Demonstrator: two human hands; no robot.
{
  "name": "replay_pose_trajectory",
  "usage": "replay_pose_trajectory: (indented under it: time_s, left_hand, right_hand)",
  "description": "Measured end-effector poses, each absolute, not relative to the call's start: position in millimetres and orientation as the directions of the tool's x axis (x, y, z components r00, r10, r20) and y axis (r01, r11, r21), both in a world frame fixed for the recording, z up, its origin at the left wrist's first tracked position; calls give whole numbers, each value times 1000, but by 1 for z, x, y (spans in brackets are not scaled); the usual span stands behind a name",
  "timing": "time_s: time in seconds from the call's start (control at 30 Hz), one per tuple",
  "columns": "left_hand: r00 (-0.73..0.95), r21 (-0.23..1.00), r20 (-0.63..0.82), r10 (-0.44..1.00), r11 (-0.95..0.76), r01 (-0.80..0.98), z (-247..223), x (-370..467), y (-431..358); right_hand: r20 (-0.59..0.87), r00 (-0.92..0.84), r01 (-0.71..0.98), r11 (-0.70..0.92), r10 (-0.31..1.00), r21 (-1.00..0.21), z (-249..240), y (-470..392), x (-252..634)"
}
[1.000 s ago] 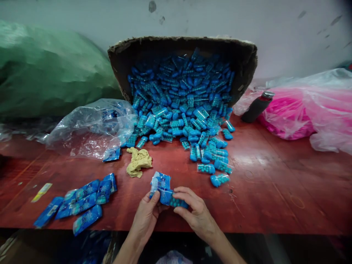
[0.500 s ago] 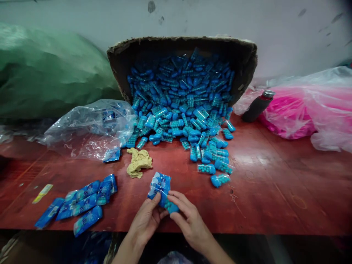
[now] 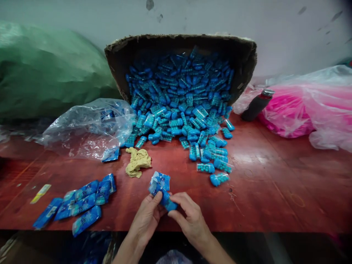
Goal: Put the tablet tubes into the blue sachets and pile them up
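Note:
My left hand [image 3: 145, 218] pinches a blue printed packet [image 3: 161, 182] with thumb and fingers, near the table's front edge. A small container [image 3: 171, 205] with a blue end lies at the packet's near end. My right hand [image 3: 190, 215] has its thumb and forefinger closed on that blue end. How far the container sits inside the packet I cannot tell. Several filled blue packets [image 3: 86, 220] lie to the left. Beyond my hands, many clear containers of blue beads [image 3: 176, 123] spill out of a tipped cardboard box [image 3: 249, 69].
A crumpled yellow cloth [image 3: 137, 162] lies behind my left hand. A clear plastic bag [image 3: 79, 128] with blue packets stands left of the pile. A dark bottle [image 3: 255, 107] leans by pink plastic bags [image 3: 288, 113]. A green sack [image 3: 52, 69] fills the back left.
The packet has crumpled and tilted slightly between my hands. My right fingers have shifted down to the container's blue end. The view has shifted slightly.

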State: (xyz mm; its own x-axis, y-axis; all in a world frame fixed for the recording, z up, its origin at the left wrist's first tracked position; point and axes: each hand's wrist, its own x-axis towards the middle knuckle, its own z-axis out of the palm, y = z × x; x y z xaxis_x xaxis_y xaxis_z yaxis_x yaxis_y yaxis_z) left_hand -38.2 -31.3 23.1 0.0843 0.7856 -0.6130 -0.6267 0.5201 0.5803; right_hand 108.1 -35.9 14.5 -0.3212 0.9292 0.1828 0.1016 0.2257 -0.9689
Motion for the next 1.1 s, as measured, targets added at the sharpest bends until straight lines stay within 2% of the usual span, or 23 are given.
replay_pose_trajectory:
  time_s: [0.13,0.23,0.33,0.5,0.7,0.8,0.9,0.97,1.03,1.1]
  left_hand:
    - [201,563,-572,795,559,-609,22,-43,-32]
    - [302,530,-533,790,591,-608,21,-45,-33]
    - [373,508,-481,793,599,-619,22,-43,-33]
    - [418,489,-477,773,629,-605,22,-34,-39]
    - [214,483,-555,804,520,-704,17,-19,-50]
    - [181,492,-580,794,519,-699,19,-14,-52]
    - [179,518,-584,792,533,-670,25,-14,-51]
    - [136,579,-586,799,531,-619,30,-21,-50]
    - [-25,694,-590,807,491,-526,35,-38,-48]
    - [-327,830,-537,778,419,-368,39,-65,-49]
  right_hand:
    - [113,-299,76,142,948,-987,14,-31,114]
    - [59,-416,-20,56,907,-998,15,-26,118]
    - [78,-532,-126,12,843,-992,15,-24,119]
    - [71,-481,-166,-11,874,-986,10,-23,117]
    - [-6,-343,-88,-38,939,-995,8,-29,109]
    - [-58,-287,-68,-81,956,-994,7,-34,103]
    - [-75,-302,-57,-96,950,-994,7,-36,100]
    - [-39,-362,-18,-49,931,-999,8,-35,102]
    - [13,-403,72,46,915,-996,10,-31,104]
    - [58,-389,214,152,919,-965,11,-24,106]
